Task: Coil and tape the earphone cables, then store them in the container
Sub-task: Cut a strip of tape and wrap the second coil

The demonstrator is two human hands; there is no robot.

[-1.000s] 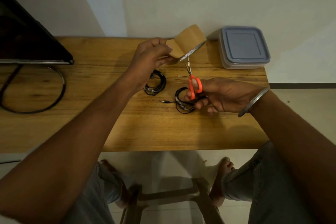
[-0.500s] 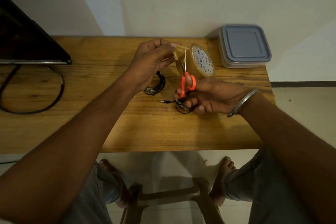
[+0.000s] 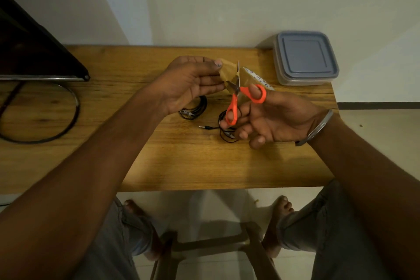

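Left fingers [image 3: 210,79] and thumb pinch the free end of a brown packing-tape strip [image 3: 227,73], and the left hand [image 3: 188,84] holds it up off the surface. Right fingers [image 3: 246,130] are curled. The thumb goes through one ring and a finger through the other ring of the orange-handled scissors [image 3: 236,98]. The right hand [image 3: 277,118] grips them with the blades parted a little, and the strip sits between the blades. Just behind the blades we see the brown tape roll [image 3: 254,76] with its white printed side. We cannot tell what supports it. A grey metal bangle [image 3: 318,127] sits on the right wrist.

Below the left hand, one coiled black earphone cable [image 3: 196,109] lies on the wooden surface [image 3: 159,157]. A second coiled black earphone cable [image 3: 227,137] lies under the right fingers, its jack plug [image 3: 204,127] sticking out to the left. We see the two coils near each other, not touching. The grey square plastic container [image 3: 304,57], lid on, stands at the far right corner, well apart from both coils. A black screen [image 3: 29,52] with a ring-shaped stand [image 3: 70,118] sits at the far left.
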